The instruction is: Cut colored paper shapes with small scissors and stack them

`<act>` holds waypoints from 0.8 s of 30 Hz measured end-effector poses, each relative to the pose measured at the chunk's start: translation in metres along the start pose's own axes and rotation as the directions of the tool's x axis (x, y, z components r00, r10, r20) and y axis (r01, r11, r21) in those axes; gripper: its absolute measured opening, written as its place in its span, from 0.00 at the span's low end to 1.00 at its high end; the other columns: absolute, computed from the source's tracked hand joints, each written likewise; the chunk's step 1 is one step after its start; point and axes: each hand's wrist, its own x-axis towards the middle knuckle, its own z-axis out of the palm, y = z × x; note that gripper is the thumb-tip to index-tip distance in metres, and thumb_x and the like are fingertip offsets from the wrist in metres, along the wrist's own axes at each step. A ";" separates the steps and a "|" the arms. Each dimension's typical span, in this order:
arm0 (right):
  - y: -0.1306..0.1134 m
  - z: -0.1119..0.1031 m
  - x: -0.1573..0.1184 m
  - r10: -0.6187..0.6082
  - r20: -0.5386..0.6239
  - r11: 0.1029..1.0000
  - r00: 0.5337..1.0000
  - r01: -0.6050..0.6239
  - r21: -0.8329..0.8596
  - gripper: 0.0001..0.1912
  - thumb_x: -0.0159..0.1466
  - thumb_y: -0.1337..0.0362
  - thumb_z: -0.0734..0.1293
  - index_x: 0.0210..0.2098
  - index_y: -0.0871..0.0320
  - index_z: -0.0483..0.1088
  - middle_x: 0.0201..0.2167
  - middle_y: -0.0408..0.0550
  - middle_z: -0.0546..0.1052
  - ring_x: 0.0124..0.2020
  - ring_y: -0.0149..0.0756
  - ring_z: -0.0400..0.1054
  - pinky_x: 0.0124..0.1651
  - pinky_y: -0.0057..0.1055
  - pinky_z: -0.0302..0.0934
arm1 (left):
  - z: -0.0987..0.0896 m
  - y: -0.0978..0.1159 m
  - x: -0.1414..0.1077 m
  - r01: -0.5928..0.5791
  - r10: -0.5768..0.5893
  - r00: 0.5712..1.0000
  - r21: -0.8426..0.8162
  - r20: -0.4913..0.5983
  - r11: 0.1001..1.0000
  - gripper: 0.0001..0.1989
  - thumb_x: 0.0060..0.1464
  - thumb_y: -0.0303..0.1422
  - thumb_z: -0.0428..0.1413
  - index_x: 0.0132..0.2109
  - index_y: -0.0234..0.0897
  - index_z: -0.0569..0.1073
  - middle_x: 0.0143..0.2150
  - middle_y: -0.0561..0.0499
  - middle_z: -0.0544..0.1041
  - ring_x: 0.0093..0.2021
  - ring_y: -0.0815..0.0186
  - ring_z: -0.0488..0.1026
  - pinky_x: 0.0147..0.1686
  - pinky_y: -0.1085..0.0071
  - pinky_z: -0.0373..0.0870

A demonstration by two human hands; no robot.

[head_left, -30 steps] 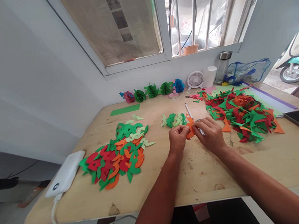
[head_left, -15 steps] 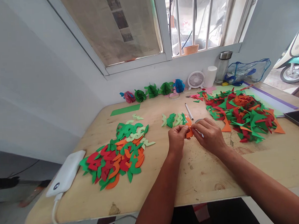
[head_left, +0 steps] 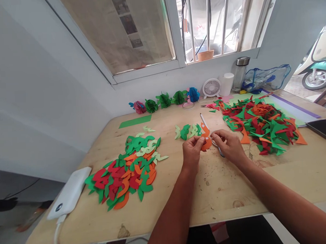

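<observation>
My left hand [head_left: 191,151] pinches a curved orange paper cutout [head_left: 206,141] at its lower part. My right hand [head_left: 228,145] holds a small pair of scissors [head_left: 216,144], partly hidden by my fingers, close to the cutout's right edge. Just above the cutout lies a white marker pen [head_left: 203,121] on the wooden table [head_left: 217,191]. A small heap of green and pale green paper shapes [head_left: 187,132] sits just beyond my left hand. Larger piles of red, green and orange paper cutouts lie to the left [head_left: 124,177] and right [head_left: 262,126].
Folded paper flowers [head_left: 164,100] line the table's far edge, near a small white fan [head_left: 211,88], a steel-lidded bottle [head_left: 240,73] and a clear bag [head_left: 266,78]. A white power bank [head_left: 68,188] sits at the left edge, and a phone [head_left: 324,129] at the right.
My hands have drawn slightly apart, and the scissors now show below my right fingers. The view has shifted a little, and the orange cutout stays in my left hand.
</observation>
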 end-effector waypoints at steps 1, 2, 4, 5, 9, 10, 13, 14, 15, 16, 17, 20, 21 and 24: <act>-0.001 0.000 0.001 0.055 0.056 0.997 0.997 -0.058 0.057 0.15 0.63 0.57 0.59 0.27 0.59 0.70 0.23 0.44 0.71 0.25 0.30 0.61 0.28 0.27 0.54 | 0.000 0.000 0.000 -0.013 0.013 1.000 0.018 0.002 1.000 0.12 0.41 0.38 0.61 0.24 0.31 0.73 0.21 0.51 0.73 0.22 0.72 0.69 0.20 0.78 0.67; -0.002 0.000 0.001 0.092 0.108 0.989 0.990 -0.104 0.110 0.16 0.63 0.55 0.60 0.26 0.59 0.69 0.21 0.42 0.68 0.23 0.29 0.58 0.26 0.27 0.52 | 0.000 0.000 -0.001 -0.025 0.025 1.000 0.036 0.007 0.999 0.12 0.41 0.38 0.60 0.24 0.31 0.73 0.21 0.51 0.73 0.22 0.72 0.69 0.20 0.78 0.67; -0.003 0.001 0.002 0.129 0.168 0.968 0.977 -0.161 0.194 0.17 0.60 0.53 0.62 0.23 0.59 0.66 0.18 0.40 0.63 0.21 0.27 0.53 0.24 0.26 0.48 | 0.000 0.000 -0.001 -0.048 0.047 0.999 0.070 0.017 0.996 0.11 0.42 0.37 0.60 0.24 0.32 0.73 0.21 0.52 0.72 0.22 0.72 0.68 0.20 0.78 0.66; -0.004 0.001 0.002 0.140 0.177 0.958 0.974 -0.179 0.223 0.17 0.59 0.53 0.63 0.22 0.58 0.64 0.18 0.39 0.61 0.21 0.27 0.52 0.23 0.26 0.47 | 0.000 -0.001 -0.001 -0.056 0.055 0.998 0.083 0.020 0.995 0.11 0.42 0.37 0.60 0.24 0.32 0.73 0.21 0.52 0.72 0.22 0.72 0.68 0.20 0.78 0.66; -0.005 0.002 0.002 0.185 0.199 0.929 0.962 -0.237 0.283 0.16 0.56 0.53 0.65 0.20 0.58 0.62 0.17 0.38 0.60 0.20 0.26 0.50 0.23 0.26 0.45 | 0.001 -0.002 -0.002 -0.067 0.063 0.997 0.100 0.040 0.993 0.11 0.43 0.37 0.60 0.24 0.32 0.72 0.22 0.52 0.73 0.22 0.72 0.69 0.20 0.78 0.65; -0.005 0.002 0.002 0.193 0.205 0.927 0.959 -0.247 0.284 0.15 0.56 0.54 0.65 0.20 0.58 0.62 0.17 0.38 0.59 0.20 0.26 0.50 0.23 0.26 0.44 | 0.001 -0.002 -0.002 -0.069 0.064 0.997 0.104 0.050 0.992 0.11 0.43 0.37 0.60 0.25 0.32 0.72 0.22 0.52 0.73 0.22 0.72 0.69 0.20 0.78 0.65; -0.006 0.001 0.003 0.194 0.240 0.926 0.951 -0.258 0.274 0.14 0.55 0.55 0.65 0.20 0.58 0.63 0.17 0.38 0.60 0.20 0.26 0.50 0.23 0.26 0.45 | 0.000 -0.004 -0.001 -0.076 0.068 0.995 0.109 0.075 0.991 0.10 0.43 0.36 0.61 0.25 0.32 0.72 0.22 0.52 0.72 0.21 0.72 0.69 0.20 0.78 0.66; -0.006 0.000 0.003 0.190 0.260 0.922 0.947 -0.263 0.283 0.14 0.54 0.55 0.65 0.21 0.58 0.64 0.18 0.38 0.61 0.21 0.26 0.51 0.23 0.26 0.45 | 0.000 -0.005 0.000 -0.077 0.069 0.995 0.103 0.072 0.992 0.10 0.43 0.36 0.61 0.25 0.33 0.71 0.21 0.52 0.72 0.21 0.73 0.68 0.20 0.78 0.66; -0.006 -0.001 0.003 0.188 0.282 0.914 0.941 -0.272 0.299 0.13 0.54 0.55 0.65 0.22 0.58 0.65 0.18 0.39 0.62 0.21 0.26 0.52 0.24 0.26 0.46 | -0.001 -0.005 0.001 -0.077 0.072 0.996 0.093 0.061 0.993 0.10 0.43 0.36 0.61 0.25 0.33 0.71 0.21 0.52 0.72 0.21 0.73 0.68 0.20 0.78 0.66; -0.006 -0.002 0.004 0.194 0.296 0.903 0.935 -0.288 0.318 0.13 0.55 0.55 0.64 0.23 0.59 0.67 0.19 0.39 0.64 0.21 0.27 0.53 0.24 0.26 0.47 | -0.001 -0.006 0.001 -0.079 0.076 0.996 0.082 0.042 0.993 0.11 0.43 0.36 0.61 0.24 0.33 0.71 0.21 0.53 0.72 0.20 0.73 0.67 0.19 0.77 0.66; -0.005 -0.004 0.005 0.210 0.294 0.892 0.932 -0.306 0.332 0.13 0.55 0.54 0.64 0.24 0.59 0.68 0.19 0.40 0.65 0.21 0.27 0.54 0.24 0.26 0.48 | -0.002 -0.006 0.002 -0.083 0.082 0.996 0.074 0.018 0.994 0.11 0.43 0.37 0.61 0.25 0.33 0.71 0.21 0.53 0.72 0.20 0.73 0.67 0.19 0.77 0.66; 0.003 -0.011 0.011 0.296 0.161 0.890 0.942 -0.333 0.311 0.14 0.55 0.54 0.63 0.26 0.59 0.69 0.20 0.42 0.68 0.22 0.29 0.58 0.25 0.26 0.52 | -0.003 -0.006 0.004 -0.089 0.092 0.995 0.068 -0.047 0.994 0.11 0.43 0.37 0.61 0.26 0.33 0.71 0.21 0.52 0.73 0.20 0.73 0.68 0.19 0.77 0.66; 0.007 -0.013 0.013 0.304 0.094 0.907 0.948 -0.319 0.274 0.14 0.56 0.55 0.62 0.27 0.59 0.70 0.22 0.44 0.71 0.24 0.30 0.61 0.27 0.26 0.53 | -0.003 -0.007 0.004 -0.084 0.088 0.995 0.070 -0.053 0.994 0.11 0.43 0.38 0.61 0.26 0.33 0.71 0.21 0.52 0.73 0.20 0.72 0.69 0.19 0.77 0.65; 0.019 -0.021 0.018 0.290 -0.052 0.957 0.956 -0.289 0.014 0.13 0.57 0.57 0.61 0.27 0.59 0.71 0.23 0.46 0.73 0.25 0.32 0.64 0.29 0.28 0.54 | -0.003 -0.009 0.005 -0.043 0.046 0.999 0.083 -0.030 0.996 0.12 0.43 0.38 0.60 0.28 0.32 0.70 0.22 0.51 0.74 0.19 0.71 0.70 0.19 0.76 0.66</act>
